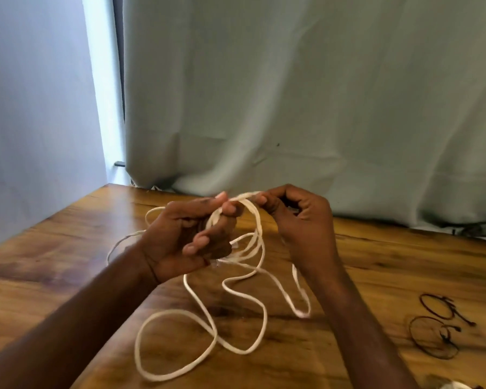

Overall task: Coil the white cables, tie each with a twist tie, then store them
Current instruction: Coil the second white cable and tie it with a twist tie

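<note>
Wooden table (376,265); pale curtain (292,94) behind, wall (34,108) left.

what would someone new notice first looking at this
First, the two hands raised mid-frame over the wooden table: the left hand holds gathered loops of white cable, and the right hand pinches a strand just beside it. The rest of the cable sprawls in loose loops on the table below. At the right edge lie dark twist ties, bent into rings, untouched.
</note>
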`<state>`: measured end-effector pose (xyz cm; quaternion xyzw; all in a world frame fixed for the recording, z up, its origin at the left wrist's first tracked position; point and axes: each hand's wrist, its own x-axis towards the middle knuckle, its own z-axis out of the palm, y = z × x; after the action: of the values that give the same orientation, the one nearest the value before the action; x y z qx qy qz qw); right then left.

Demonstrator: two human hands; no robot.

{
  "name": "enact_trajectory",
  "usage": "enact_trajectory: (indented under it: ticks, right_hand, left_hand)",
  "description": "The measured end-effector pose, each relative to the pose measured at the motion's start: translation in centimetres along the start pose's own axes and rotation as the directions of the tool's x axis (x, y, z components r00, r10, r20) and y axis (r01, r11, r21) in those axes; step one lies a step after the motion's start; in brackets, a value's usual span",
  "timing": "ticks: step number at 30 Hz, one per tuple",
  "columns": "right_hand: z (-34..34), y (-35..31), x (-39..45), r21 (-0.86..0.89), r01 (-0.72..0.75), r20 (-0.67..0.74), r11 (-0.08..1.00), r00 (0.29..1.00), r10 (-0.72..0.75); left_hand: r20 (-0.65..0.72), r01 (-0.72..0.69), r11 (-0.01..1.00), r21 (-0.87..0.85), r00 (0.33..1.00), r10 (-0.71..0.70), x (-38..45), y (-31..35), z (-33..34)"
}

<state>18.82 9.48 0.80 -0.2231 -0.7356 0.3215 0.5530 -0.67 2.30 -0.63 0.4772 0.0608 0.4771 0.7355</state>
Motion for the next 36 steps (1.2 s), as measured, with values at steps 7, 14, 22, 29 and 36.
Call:
enact_trajectory:
  ticks: [7,14,22,29,36]
  right_hand:
    - [0.5,2.2,-0.5,-0.316,-0.202,0.132,0.927,0.958,0.254]
    - [4.0,0.6,-2.8,-0.680,0.258,0.480,0.687,0.864,0.150]
    - [4.2,-0.2,-3.2,-0.451,0.285,0.639,0.846,0.765,0.083]
    - [1.1,-0.1,-1.4,-0.075,0.052,0.491,0.996,0.871,-0.008]
    - [0.0,-0.3,-0.7,0.113,0.000,0.045,0.994,0.999,-0.005]
  left_hand:
    - [-0.035,-0.289,0.906,-0.308,0.956,0.292,0.5,0.4,1.0]
    - [-0.474,-0.614,0.785,-0.081,0.716,0.512,0.2,2.0,-0.6]
    - [-0.382,-0.042,0.650,0.759,0.780,0.496,1.9,-0.5,0.7]
    - [-0.354,0.303,0.183,0.935,0.817,0.455,1.0,-0.5,0.1]
    - [-0.298,0.140,0.665,0.734,0.946,0.130,0.3,0.9,1.4]
